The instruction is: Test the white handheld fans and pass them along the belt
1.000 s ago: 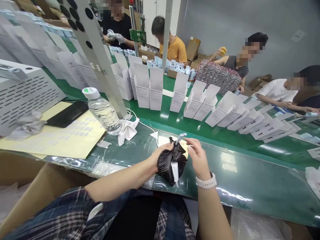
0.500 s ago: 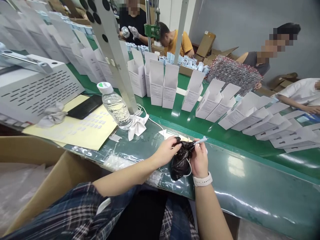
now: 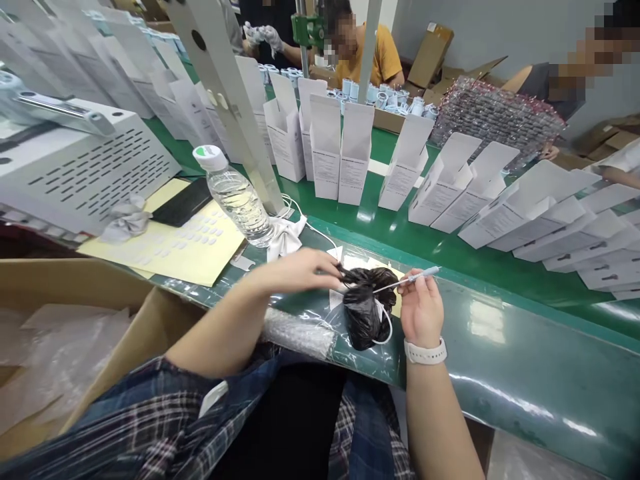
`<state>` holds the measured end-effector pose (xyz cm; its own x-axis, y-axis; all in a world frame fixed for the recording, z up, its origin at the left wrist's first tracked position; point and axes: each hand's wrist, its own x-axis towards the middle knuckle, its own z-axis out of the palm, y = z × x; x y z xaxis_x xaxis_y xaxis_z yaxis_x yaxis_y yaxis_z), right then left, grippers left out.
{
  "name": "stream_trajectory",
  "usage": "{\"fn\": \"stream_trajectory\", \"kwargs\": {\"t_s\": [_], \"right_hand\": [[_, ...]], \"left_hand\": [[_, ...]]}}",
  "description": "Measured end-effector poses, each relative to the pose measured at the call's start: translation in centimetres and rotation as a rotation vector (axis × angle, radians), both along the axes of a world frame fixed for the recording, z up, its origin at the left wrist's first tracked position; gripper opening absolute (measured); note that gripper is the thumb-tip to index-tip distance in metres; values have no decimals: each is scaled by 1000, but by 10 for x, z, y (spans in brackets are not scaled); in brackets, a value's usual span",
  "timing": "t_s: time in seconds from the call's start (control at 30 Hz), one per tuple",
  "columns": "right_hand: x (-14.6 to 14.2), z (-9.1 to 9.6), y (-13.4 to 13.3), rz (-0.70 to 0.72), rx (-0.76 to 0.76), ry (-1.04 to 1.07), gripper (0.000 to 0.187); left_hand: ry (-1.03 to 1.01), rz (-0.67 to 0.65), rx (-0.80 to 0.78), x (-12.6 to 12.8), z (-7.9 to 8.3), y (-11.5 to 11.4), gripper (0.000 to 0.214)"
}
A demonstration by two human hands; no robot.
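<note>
A crumpled black plastic bag [image 3: 361,317] rests on the bench in front of me, with a white cord loop [image 3: 387,327] at its right side. My left hand [image 3: 305,270] reaches in from the left, its fingertips closed on the bag's gathered upper edge. In my right hand [image 3: 421,310] is a slim screwdriver [image 3: 423,274] with a light blue handle, gripped between thumb and fingers. Its thin metal shaft points left across the bag, and the tip is lost against the black plastic. Pale paper and a yellow card lie partly under the bag.
Open white boxes [image 3: 325,160] line the green belt [image 3: 370,217] beyond the bench. Left stand a water bottle [image 3: 240,200], a dark phone [image 3: 183,202], a yellow sheet [image 3: 220,257] and a perforated metal machine [image 3: 110,167]. Bubble wrap [image 3: 300,333] lies at the near edge. Co-workers sit across.
The screwdriver's shaft now shows across the bag, where mostly its handle showed before. My right hand has shifted away from the bag; my left has moved left with fingers straighter. The view has shifted slightly.
</note>
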<state>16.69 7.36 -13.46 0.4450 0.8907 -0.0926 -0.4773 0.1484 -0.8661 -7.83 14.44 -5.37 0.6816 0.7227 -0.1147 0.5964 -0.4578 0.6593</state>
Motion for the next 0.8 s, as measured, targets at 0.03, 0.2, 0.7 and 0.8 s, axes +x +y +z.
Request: {"fn": "stream_trajectory", "kwargs": {"t_s": [0.03,0.2,0.7,0.8], "right_hand": [[-1,0,0,21,2,0,27],[-8,4,-2,75,71,-59,26],[2,-9,5,197,74,-165,27],[3,-9,6,231,96,-205,25]], "left_hand": [[-49,90,102,-9,11,4,23],[-452,355,736,24,38,-14,17],[-122,-139,164,96,-44,-5,25],[-110,-152,268,95,-50,-5,28]]}}
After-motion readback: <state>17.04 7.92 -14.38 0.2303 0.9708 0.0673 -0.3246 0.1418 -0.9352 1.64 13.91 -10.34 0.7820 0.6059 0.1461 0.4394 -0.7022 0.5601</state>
